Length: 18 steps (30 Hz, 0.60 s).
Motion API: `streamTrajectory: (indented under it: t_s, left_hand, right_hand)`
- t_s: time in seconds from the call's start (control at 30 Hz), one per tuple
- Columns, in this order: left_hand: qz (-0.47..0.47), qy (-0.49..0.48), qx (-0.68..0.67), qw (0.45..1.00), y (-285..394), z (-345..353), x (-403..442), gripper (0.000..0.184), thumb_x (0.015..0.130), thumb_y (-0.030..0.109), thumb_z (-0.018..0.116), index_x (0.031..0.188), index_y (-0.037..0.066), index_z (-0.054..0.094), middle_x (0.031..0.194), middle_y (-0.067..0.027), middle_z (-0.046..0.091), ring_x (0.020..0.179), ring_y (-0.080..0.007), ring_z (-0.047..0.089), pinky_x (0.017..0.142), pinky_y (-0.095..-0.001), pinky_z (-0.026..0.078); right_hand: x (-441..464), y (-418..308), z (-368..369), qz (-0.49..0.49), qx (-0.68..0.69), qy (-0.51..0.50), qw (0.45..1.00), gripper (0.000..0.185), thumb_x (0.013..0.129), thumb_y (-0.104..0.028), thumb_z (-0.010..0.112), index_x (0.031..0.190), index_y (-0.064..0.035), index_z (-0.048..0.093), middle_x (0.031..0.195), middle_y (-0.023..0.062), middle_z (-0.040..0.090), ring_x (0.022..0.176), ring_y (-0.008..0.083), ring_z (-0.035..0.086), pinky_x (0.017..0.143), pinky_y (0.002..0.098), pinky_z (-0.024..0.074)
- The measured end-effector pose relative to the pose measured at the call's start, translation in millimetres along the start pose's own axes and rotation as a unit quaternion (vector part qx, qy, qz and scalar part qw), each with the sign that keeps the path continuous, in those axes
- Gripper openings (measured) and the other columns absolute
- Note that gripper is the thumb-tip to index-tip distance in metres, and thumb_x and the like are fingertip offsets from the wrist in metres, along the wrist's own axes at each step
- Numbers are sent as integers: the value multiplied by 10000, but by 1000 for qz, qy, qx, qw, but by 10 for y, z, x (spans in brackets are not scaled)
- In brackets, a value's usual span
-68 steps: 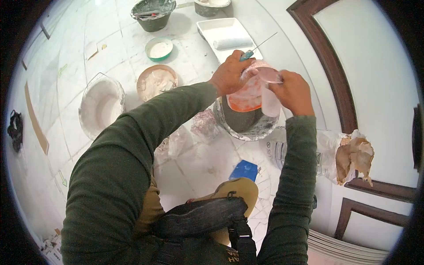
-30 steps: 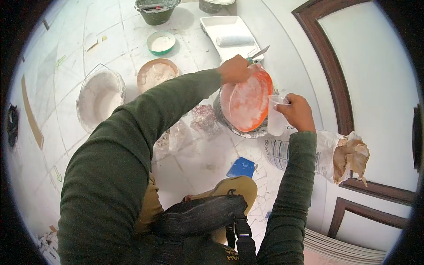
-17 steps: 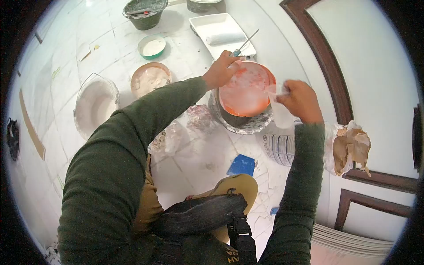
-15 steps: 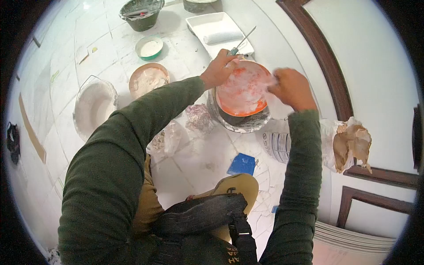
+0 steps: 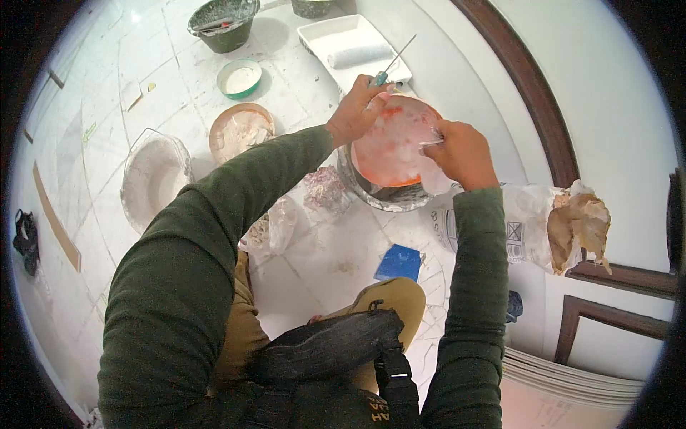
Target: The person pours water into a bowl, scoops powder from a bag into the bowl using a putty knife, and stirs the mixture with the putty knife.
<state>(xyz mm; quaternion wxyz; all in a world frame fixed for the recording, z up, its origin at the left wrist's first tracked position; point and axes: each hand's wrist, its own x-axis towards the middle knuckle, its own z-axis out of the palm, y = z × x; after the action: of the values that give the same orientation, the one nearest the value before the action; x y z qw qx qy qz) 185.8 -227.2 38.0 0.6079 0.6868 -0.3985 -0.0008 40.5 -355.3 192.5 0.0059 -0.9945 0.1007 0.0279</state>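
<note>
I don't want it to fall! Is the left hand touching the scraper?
Touching. The head view shows the left hand closed around the scraper's teal handle, and the thin blade sticks out past the fingers.

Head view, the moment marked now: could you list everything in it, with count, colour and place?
orange bowl: 1, orange smeared whitish, at both hands
scraper: 1, teal handle, left hand
cup: 1, translucent, right hand
bucket: 1, dark, splattered, below orange bowl
tray: 1, white, beyond the bowl
roller: 1, white, on tray
shallow container: 1, green, left of tray
tan bowl: 1, nearer
pail: 1, whitish, left
tubs: 2, dark, far edge
plastic bundles: 2, clear, near bucket
blue piece: 1, by knee
sack: 1, whitish and brown, right
black bundle: 1, far left
waist bag: 1, black, at lap
left hand, right hand: bare, green sleeves
</note>
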Motion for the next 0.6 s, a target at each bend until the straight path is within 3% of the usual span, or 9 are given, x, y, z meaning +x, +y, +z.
streamTrajectory:
  t_s: [0.2,0.27,0.33,0.4,0.6]
  left_hand:
    - [37,18,-24,999,134,23,-21,409,990,336,417,1238,65,595,1103,-190,442,1006,-338,505,899,-391,419]
    - [44,13,-22,999,175,13,20,404,988,330,413,1240,72,597,1105,-193,445,1002,-339,509,890,-395,426]
    - [76,31,-5,997,211,11,84,398,988,320,406,1239,80,599,1104,-193,448,998,-340,511,889,-394,430]
    - [82,49,-2,995,251,12,122,390,984,309,409,1239,85,601,1106,-195,453,997,-344,513,890,-394,432]
    - [65,70,-1,995,199,-11,138,373,945,283,473,1239,93,603,1156,-202,457,1057,-366,511,925,-399,430]
  right_hand:
    - [97,-164,25,-68,11,56,996,242,690,-226,737,840,-47,673,777,183,653,788,349,642,701,455,500]
    - [403,207,888,-148,294,116,937,210,694,-201,718,835,-52,675,780,177,657,785,343,645,698,453,503]
    - [373,0,799,-168,287,107,937,184,698,-181,701,829,-55,675,781,171,660,778,341,647,695,453,505]
    - [177,-335,378,-128,-12,27,991,164,703,-168,685,824,-57,676,780,165,661,767,343,648,691,454,505]
    - [-64,-21,526,-82,0,0,997,187,700,-206,707,803,-55,667,760,167,659,760,357,650,681,457,509]
